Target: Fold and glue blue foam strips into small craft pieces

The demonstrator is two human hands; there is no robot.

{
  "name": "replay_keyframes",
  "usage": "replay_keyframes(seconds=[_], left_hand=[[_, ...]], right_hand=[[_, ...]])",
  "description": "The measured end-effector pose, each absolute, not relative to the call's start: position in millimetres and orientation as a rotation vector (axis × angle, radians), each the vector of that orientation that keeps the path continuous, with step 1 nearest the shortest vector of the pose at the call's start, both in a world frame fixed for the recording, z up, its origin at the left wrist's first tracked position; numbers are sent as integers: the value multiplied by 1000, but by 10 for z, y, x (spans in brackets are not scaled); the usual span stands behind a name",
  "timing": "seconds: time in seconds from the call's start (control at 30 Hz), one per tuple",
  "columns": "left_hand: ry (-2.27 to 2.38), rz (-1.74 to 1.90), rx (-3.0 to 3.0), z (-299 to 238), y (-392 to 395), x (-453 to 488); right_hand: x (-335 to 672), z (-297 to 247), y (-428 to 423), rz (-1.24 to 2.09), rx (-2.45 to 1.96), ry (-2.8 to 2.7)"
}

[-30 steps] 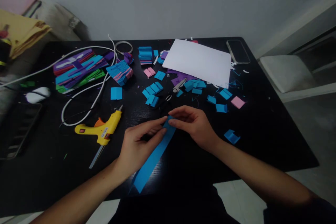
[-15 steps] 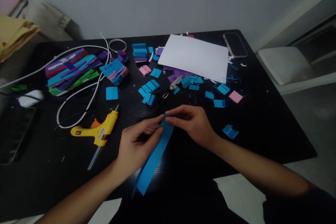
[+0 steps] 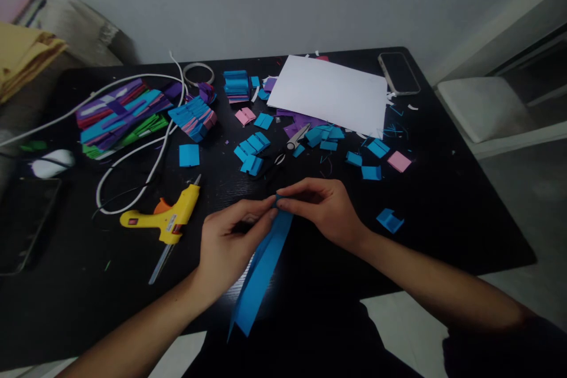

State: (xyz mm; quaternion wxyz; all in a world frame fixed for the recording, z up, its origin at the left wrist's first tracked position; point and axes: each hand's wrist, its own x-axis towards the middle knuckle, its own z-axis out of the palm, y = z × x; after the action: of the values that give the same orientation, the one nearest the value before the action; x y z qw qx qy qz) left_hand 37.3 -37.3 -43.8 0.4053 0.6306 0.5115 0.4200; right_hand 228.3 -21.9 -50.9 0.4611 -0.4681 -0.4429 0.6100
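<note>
From here I see someone in very dark clothes. At four o'clock a near-black sleeve [image 3: 491,345] ends in a loose, uneven edge, with a slim forearm [image 3: 425,280] bare below it. The other forearm [image 3: 146,319], toward seven, is bare too. Both the left hand [image 3: 230,242] and right hand [image 3: 328,212] are ungloved, slender-fingered. At six, black cloth [image 3: 283,348] covers the lap; I can't tell which garment.
</note>
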Motion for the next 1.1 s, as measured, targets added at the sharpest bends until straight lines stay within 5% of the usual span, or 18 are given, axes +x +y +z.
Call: replay_keyframes(seconds=[1.1], left_hand=[[1181, 945, 1278, -444, -300, 387]], right_hand=[[2277, -557, -220, 1612, -1220, -1040]])
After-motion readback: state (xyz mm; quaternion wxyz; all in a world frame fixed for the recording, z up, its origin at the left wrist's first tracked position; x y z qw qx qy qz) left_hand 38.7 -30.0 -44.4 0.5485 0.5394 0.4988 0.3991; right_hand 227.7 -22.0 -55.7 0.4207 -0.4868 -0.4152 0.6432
